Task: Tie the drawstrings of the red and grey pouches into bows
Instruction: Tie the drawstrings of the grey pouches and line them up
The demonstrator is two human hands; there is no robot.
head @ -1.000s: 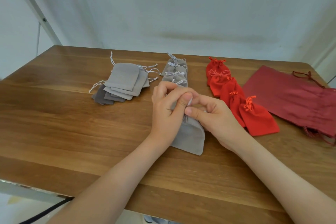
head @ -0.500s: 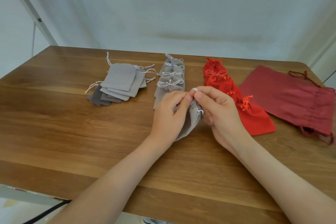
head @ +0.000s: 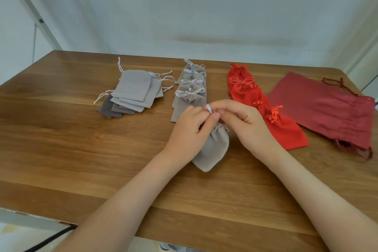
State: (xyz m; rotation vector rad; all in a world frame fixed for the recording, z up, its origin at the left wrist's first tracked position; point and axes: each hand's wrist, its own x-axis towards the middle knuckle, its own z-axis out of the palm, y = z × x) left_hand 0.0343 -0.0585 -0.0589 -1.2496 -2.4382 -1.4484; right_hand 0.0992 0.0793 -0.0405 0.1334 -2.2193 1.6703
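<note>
A grey pouch (head: 213, 148) lies in the middle of the wooden table (head: 81, 149), its gathered neck pointing away from me. My left hand (head: 189, 131) and my right hand (head: 245, 122) meet just above that neck, and both pinch its white drawstring (head: 209, 108), which forms a small loop between the fingertips. Behind my hands a column of grey pouches with tied bows (head: 191, 88) runs toward the wall. To its right lies a row of red pouches with tied bows (head: 266, 108).
A fanned pile of flat grey pouches with loose strings (head: 132, 94) sits at the left. A large dark red drawstring bag (head: 327, 112) lies at the right, near the table's edge. A white wall stands behind the table.
The grey pouch swung from lying flat to bunched up, then settled with its body toward me. My hands rose slightly and now pinch a small loop of drawstring above its neck.
</note>
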